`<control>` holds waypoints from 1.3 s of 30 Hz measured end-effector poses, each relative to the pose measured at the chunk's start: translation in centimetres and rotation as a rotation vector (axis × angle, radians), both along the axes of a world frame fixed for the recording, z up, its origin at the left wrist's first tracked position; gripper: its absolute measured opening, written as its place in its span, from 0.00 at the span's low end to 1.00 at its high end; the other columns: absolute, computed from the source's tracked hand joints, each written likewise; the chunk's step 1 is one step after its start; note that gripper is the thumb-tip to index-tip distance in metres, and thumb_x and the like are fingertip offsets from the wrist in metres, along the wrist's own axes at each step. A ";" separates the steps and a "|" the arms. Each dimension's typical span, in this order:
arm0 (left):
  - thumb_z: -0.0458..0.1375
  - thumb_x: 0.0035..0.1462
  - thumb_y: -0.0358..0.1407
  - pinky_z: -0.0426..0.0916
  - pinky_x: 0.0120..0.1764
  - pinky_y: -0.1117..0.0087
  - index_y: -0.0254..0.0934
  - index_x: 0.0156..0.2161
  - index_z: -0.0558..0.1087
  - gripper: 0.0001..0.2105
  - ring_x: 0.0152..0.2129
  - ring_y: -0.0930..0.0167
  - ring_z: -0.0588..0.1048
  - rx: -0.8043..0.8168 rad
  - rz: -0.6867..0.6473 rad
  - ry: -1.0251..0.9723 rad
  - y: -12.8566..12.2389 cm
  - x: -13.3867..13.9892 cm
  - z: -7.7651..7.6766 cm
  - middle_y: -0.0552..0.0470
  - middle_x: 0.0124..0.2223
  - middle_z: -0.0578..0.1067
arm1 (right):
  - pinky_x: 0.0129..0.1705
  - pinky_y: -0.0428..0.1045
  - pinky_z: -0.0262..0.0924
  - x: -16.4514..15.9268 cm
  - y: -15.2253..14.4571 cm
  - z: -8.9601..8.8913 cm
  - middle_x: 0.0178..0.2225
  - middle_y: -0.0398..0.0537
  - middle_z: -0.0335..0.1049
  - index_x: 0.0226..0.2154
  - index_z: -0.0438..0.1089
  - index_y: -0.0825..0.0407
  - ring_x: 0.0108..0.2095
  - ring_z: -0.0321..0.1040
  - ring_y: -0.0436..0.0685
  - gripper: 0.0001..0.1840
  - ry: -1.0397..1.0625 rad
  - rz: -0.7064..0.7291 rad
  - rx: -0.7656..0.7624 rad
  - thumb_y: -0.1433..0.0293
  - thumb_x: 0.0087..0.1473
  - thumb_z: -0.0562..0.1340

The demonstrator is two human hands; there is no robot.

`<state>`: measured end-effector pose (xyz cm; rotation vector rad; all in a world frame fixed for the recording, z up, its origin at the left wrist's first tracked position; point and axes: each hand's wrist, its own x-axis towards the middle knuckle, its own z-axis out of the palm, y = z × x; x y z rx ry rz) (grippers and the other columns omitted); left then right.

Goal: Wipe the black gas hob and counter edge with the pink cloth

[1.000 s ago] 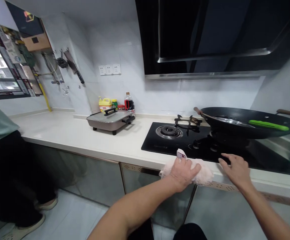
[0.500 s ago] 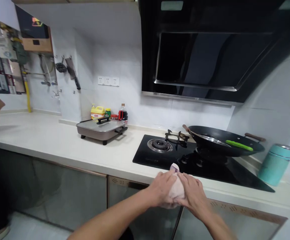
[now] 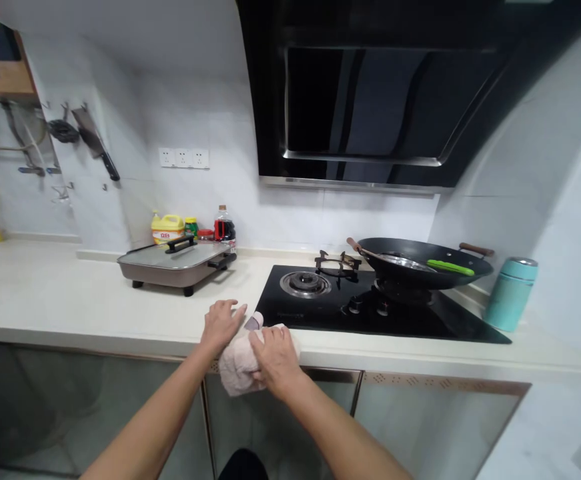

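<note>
A pale pink cloth (image 3: 239,365) hangs bunched over the counter's front edge, by the near left corner of the black gas hob (image 3: 330,313). My right hand (image 3: 277,360) grips it from above, fingers curled into the fabric. One tip of the cloth, with a greyish patch, pokes up beside the hob. On the cloth's left side, my left hand (image 3: 221,325) lies open with fingers spread toward the counter. Whether its thumb side touches the cloth, I cannot tell.
A black wok (image 3: 450,267) with a green-handled utensil stands on the right burner, near a turquoise flask (image 3: 511,295). An electric pan with a lid (image 3: 175,263) sits on the counter (image 3: 45,293) at left. Bottles stand behind it. The black range hood (image 3: 370,107) overhangs the hob.
Both hands and the cloth have moved left, from the hob's front to its left corner. My left hand has loosened from the bunched cloth, which now hangs wider. The view has turned right.
</note>
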<state>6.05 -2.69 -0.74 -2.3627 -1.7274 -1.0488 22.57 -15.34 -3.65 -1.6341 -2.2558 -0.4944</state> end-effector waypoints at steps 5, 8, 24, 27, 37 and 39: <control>0.43 0.68 0.52 0.66 0.54 0.56 0.38 0.45 0.82 0.27 0.51 0.55 0.75 -0.090 -0.034 0.163 -0.2 0.0 0.3 0.40 0.49 0.81 | 0.56 0.62 0.54 5.0 -2.2 -0.2 0.61 0.59 0.64 0.68 0.55 0.43 0.55 0.61 0.69 0.51 0.003 0.053 -0.012 0.58 0.48 0.77; 0.44 0.67 0.50 0.67 0.51 0.58 0.38 0.43 0.82 0.27 0.50 0.55 0.76 -0.108 -0.016 0.163 0.0 -0.2 0.6 0.40 0.49 0.82 | 0.55 0.60 0.54 10.3 -4.7 0.1 0.62 0.59 0.62 0.66 0.58 0.43 0.57 0.59 0.68 0.48 0.015 0.029 -0.025 0.57 0.48 0.77; 0.46 0.61 0.49 0.66 0.52 0.57 0.40 0.45 0.83 0.25 0.54 0.53 0.74 -0.137 -0.014 0.229 -0.1 0.2 0.9 0.40 0.54 0.80 | 0.64 0.63 0.52 45.6 -20.3 -2.4 0.64 0.58 0.66 0.61 0.66 0.45 0.64 0.60 0.70 0.41 0.077 -0.534 -0.083 0.53 0.46 0.71; 0.47 0.61 0.50 0.66 0.52 0.56 0.41 0.45 0.83 0.25 0.53 0.53 0.74 -0.153 -0.014 0.235 -0.3 0.5 1.1 0.41 0.53 0.79 | 0.62 0.65 0.55 49.4 -23.1 -2.2 0.64 0.56 0.64 0.61 0.63 0.43 0.64 0.61 0.70 0.40 0.096 -0.825 -0.114 0.59 0.46 0.68; 0.49 0.60 0.53 0.64 0.56 0.49 0.42 0.50 0.81 0.26 0.55 0.49 0.72 -0.214 0.019 0.255 -0.5 1.3 2.0 0.37 0.53 0.77 | 0.62 0.65 0.48 34.6 -17.1 0.8 0.61 0.62 0.62 0.63 0.62 0.50 0.63 0.56 0.72 0.42 0.126 -0.678 -0.231 0.66 0.45 0.68; 0.48 0.60 0.52 0.65 0.55 0.49 0.42 0.51 0.81 0.26 0.55 0.49 0.72 -0.208 0.016 0.256 -0.5 1.2 1.9 0.37 0.53 0.77 | 0.62 0.63 0.48 29.9 -14.7 0.9 0.59 0.58 0.64 0.62 0.64 0.49 0.61 0.57 0.69 0.41 0.122 -0.534 -0.217 0.66 0.44 0.69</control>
